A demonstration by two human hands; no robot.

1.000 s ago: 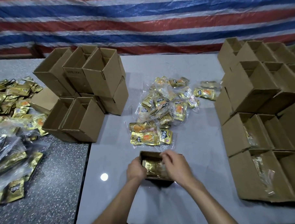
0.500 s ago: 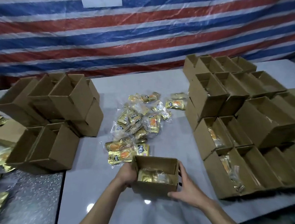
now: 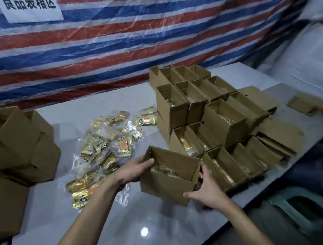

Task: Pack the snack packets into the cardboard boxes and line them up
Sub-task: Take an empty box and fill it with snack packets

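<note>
An open cardboard box (image 3: 165,185) with gold snack packets inside is held between both hands, tilted, just left of the stacked rows of packed boxes (image 3: 218,120). My left hand (image 3: 135,169) grips its left wall, thumb over the rim. My right hand (image 3: 206,190) holds its right near corner, fingers spread along the side. A loose heap of gold and orange snack packets (image 3: 104,149) in clear wrap lies on the grey table (image 3: 106,226) to the left of the box.
Empty cardboard boxes (image 3: 19,150) are piled at the left. A flattened box (image 3: 304,103) lies far right. The table's right edge runs diagonally, with a green stool (image 3: 305,206) below it. A striped tarp (image 3: 116,41) hangs behind.
The box has been carried to the right, up against the packed rows, and the view has swung right. Both hands stay on the box.
</note>
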